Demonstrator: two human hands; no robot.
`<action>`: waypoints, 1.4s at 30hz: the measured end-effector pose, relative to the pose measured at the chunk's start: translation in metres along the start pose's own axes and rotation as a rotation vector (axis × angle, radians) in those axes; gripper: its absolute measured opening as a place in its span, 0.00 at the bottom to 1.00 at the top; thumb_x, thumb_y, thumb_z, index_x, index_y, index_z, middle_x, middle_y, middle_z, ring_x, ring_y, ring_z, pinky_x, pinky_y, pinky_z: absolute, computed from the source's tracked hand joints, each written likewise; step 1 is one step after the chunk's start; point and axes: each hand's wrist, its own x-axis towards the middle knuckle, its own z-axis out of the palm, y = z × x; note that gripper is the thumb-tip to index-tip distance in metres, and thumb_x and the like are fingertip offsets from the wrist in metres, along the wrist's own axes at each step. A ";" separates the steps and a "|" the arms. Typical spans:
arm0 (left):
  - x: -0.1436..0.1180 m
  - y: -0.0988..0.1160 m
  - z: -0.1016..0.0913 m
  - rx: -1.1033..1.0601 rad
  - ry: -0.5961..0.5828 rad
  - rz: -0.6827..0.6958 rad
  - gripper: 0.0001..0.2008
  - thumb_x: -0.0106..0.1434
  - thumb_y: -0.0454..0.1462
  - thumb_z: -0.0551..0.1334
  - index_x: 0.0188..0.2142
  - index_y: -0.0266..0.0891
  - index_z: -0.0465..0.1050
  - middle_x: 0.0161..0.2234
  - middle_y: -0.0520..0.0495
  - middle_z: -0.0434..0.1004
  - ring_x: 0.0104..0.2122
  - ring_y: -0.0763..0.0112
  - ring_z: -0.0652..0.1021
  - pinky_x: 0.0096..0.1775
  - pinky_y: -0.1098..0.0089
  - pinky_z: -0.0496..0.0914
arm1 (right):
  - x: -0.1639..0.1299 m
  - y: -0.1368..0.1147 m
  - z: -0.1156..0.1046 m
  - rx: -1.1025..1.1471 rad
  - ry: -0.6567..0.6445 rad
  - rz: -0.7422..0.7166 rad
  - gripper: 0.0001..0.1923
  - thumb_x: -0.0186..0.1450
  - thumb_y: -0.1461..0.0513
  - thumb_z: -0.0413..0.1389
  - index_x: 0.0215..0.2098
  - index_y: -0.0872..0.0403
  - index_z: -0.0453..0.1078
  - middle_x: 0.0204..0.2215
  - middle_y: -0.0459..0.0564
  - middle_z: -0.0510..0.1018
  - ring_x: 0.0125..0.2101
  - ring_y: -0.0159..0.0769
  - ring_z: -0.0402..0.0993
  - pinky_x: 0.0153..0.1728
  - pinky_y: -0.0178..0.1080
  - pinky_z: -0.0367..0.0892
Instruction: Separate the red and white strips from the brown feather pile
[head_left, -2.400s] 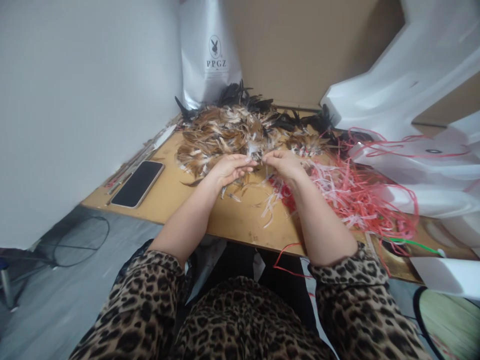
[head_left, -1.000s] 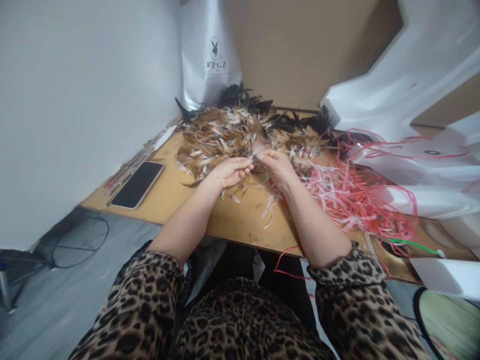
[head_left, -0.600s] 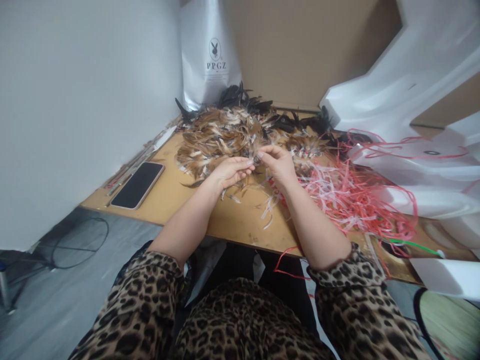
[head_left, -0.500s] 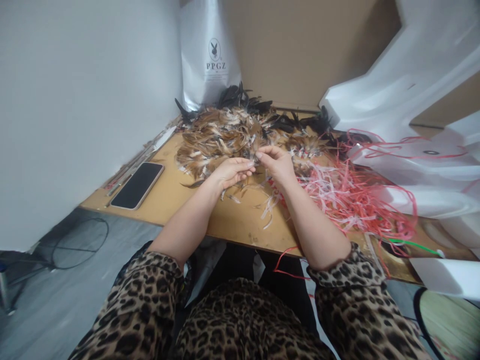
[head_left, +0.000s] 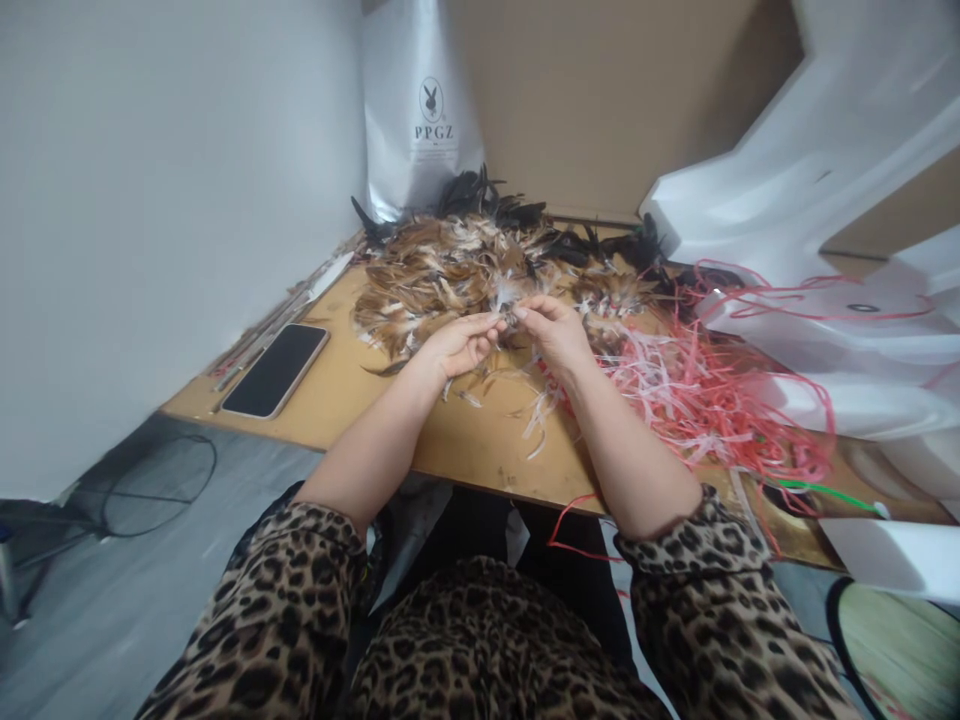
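Note:
My left hand [head_left: 463,345] and my right hand [head_left: 555,330] meet over the table, fingertips almost touching. A pale, whitish feather [head_left: 507,290] stands up from between them, its base pinched by both hands. Thumb and forefinger are pressed together on each side, and the fingertips hide the lower end. Just behind the hands lies a wide heap of brown feathers [head_left: 420,270], with black feathers [head_left: 472,195] along its back. A smaller clump of brown feathers [head_left: 611,292] sits to the right of my right hand.
Red and white ribbon strips [head_left: 697,400] lie tangled right of my right forearm. A phone [head_left: 276,370] rests at the table's left. A silvery bag [head_left: 405,60] stands behind the feathers, white plastic sheeting [head_left: 750,200] hangs at right, and a green tie [head_left: 825,492] lies near the front right.
The feather between my fingertips now shows a pale upright face, where a darker brown one showed before. My hands have shifted only slightly, staying pinched together.

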 end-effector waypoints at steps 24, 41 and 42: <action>0.000 -0.005 0.001 0.146 -0.016 0.067 0.03 0.56 0.26 0.60 0.31 0.28 0.72 0.25 0.48 0.75 0.20 0.85 0.73 0.21 0.86 0.65 | -0.002 -0.002 0.006 0.010 0.052 0.088 0.17 0.42 0.54 0.66 0.26 0.55 0.71 0.19 0.43 0.72 0.19 0.27 0.65 0.22 0.33 0.61; 0.002 -0.002 -0.003 0.200 0.022 0.176 0.03 0.55 0.29 0.62 0.31 0.30 0.71 0.28 0.48 0.77 0.22 0.81 0.75 0.21 0.83 0.67 | 0.004 -0.007 -0.024 -0.475 -0.144 0.090 0.09 0.46 0.58 0.63 0.22 0.56 0.74 0.16 0.43 0.72 0.17 0.25 0.61 0.22 0.32 0.58; 0.002 -0.001 -0.003 0.196 0.039 0.185 0.03 0.55 0.29 0.62 0.31 0.31 0.71 0.28 0.48 0.77 0.22 0.81 0.76 0.21 0.83 0.67 | 0.005 -0.008 -0.028 -0.613 -0.188 0.092 0.07 0.45 0.59 0.63 0.20 0.55 0.74 0.15 0.43 0.72 0.17 0.26 0.61 0.22 0.32 0.57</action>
